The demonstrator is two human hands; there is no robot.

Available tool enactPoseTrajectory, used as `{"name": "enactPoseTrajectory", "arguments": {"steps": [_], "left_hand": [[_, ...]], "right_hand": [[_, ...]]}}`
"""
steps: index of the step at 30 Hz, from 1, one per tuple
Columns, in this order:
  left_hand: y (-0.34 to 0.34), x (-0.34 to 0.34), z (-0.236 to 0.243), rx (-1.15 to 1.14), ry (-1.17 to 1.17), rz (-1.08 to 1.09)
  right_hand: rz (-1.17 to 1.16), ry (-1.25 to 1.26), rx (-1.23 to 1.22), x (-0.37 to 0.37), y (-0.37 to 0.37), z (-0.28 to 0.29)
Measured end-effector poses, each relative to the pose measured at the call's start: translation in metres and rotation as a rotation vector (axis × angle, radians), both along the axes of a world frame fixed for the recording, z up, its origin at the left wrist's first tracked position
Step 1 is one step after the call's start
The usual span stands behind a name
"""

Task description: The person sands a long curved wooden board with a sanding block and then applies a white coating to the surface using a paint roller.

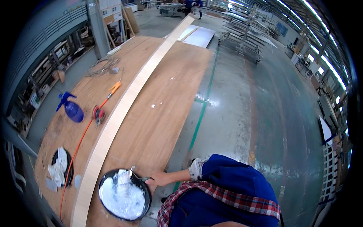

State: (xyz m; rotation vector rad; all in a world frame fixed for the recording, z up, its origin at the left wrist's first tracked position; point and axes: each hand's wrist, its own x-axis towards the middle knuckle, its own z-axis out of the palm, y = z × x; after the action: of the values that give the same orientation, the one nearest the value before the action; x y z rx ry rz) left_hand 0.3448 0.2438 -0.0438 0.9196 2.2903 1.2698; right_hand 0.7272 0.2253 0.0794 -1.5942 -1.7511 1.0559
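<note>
My right hand [160,179] reaches in from the right, closed around the dark handle of a putty knife [144,178]. The tool's metal end [132,169] is at the upper rim of a round black pan [148,202]. White paste [123,195] covers much of the pan's inside, with smeared ridges in it. Just left of the pan, a long, pale wooden strip [130,92] runs from the near edge of the table to beyond its far end. My left hand is out of view.
On the wooden table [170,90] lie a red sander [98,113] with an orange air hose [80,145], a blue spray bottle [73,111], coiled cable [103,66] and a second black pan [70,170] with white cloth-like material. Racks [242,36] stand beyond. Two people [193,5] are far off.
</note>
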Motion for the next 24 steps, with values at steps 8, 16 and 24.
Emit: {"name": "enactPoseTrajectory", "arguments": {"steps": [8, 16, 24], "left_hand": [[0.068, 0.205, 0.087, 0.417, 0.227, -0.226], [0.023, 0.577, 0.150, -0.042, -0.127, -1.466], [0.078, 0.690, 0.132, -1.060, -0.216, -1.831]], "right_hand": [[-0.514, 0.828, -0.227, 0.239, -0.026, 0.098], [-0.814, 1.045, 0.098, 0.449, -0.048, 0.125], [-0.921, 1.007, 0.369, 0.601, 0.017, 0.134]]}}
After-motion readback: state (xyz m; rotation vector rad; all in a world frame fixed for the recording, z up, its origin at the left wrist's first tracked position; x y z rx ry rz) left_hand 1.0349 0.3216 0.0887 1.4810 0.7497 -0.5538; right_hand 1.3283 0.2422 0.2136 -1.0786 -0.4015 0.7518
